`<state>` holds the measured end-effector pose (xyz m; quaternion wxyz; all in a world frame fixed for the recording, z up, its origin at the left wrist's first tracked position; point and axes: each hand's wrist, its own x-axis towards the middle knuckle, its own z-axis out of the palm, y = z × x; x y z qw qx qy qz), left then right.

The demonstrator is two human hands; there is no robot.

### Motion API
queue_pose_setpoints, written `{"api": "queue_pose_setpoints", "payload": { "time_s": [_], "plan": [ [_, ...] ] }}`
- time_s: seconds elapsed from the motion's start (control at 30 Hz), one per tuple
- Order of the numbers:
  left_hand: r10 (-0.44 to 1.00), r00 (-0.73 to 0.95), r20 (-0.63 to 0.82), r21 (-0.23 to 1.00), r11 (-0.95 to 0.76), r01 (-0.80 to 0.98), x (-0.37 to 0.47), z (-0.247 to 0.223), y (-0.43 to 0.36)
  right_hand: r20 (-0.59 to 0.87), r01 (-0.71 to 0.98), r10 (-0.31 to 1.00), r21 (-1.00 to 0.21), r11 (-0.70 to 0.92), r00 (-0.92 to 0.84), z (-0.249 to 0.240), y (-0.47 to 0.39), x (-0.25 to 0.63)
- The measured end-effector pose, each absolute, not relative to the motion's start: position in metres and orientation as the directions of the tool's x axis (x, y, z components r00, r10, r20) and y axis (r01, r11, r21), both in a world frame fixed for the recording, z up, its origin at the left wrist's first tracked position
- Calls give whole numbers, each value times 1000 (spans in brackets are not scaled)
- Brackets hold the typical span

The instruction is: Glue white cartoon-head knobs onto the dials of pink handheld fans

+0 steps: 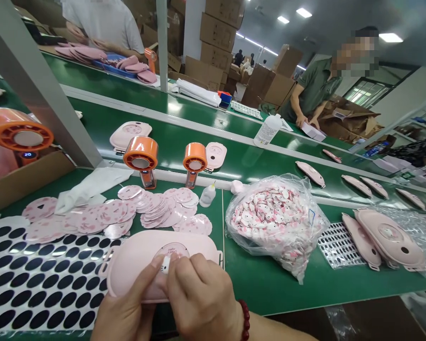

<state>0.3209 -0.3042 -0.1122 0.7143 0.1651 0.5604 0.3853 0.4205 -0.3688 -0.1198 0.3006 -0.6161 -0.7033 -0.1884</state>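
Note:
A pink oval plastic cover (131, 265) with a loop at each end is in front of me, tilted up. My left hand (124, 305) is closed on its near left edge, with the thumb on its face. In the cover's middle is a round printed area (172, 248). A small white cat-face piece (165, 265) lies there, between my left thumb and my right fingers. My right hand (202, 293), with a red bead bracelet at the wrist, has its fingers bent together against that piece. Whether they pinch or press it is partly hidden.
A clear bag of cat-face pieces (277, 213) stands right of the cover. Behind lie printed discs (156, 208), orange fans (142, 156) and a dropper bottle (208, 195). Black-oval stickers (24, 274) lie left. Covers (390, 232) stack right. Two people work across the belt (184, 137).

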Motion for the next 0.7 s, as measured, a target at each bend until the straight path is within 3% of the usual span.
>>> {"api": "queue_pose_setpoints", "payload": {
  "time_s": [0.1,0.2,0.3,0.37,0.47,0.7],
  "plan": [
    [727,80,-682,659,658,-364,319,-111,-304,663,961,747,-180,210,-39,-114,-369,427],
    [769,75,-635,700,613,-367,315,-113,-301,606,870,764,-476,124,222,-110,-365,439],
    [853,47,-519,813,510,-280,310,-118,-299,348,596,819,-803,10,457,-110,-362,447],
    [873,78,-482,842,486,-234,308,-120,-300,190,411,849,-911,-35,493,-111,-361,448],
    [855,153,-495,805,518,-288,307,-119,-304,127,288,838,-957,-37,531,-112,-361,446],
    [866,140,-480,815,500,-294,312,-107,-309,193,302,830,-953,30,523,-105,-362,445]
  ]
}}
